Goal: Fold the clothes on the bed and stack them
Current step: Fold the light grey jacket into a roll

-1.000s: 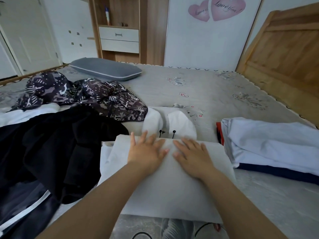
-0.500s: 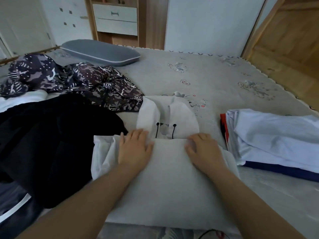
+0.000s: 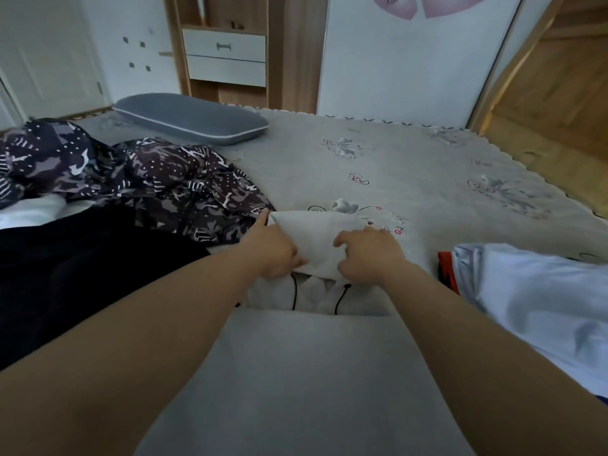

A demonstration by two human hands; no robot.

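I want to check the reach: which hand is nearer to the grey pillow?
Left. The left hand grips the hood on its left side, below the pillow. The right hand grips the hood's right side, farther from the pillow.

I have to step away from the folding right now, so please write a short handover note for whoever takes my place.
Left hand and right hand each grip a side of the white hoodie's hood, which is lifted off the bed.
The hoodie's folded body lies flat in front of you, black drawstrings showing at the neck.
Done: body folded; a folded stack with a pale blue garment on top sits to the right.
Left: probably fold the hood down onto the body and move the hoodie to the stack. Then fold the black garment and the camouflage-print jacket on the left.
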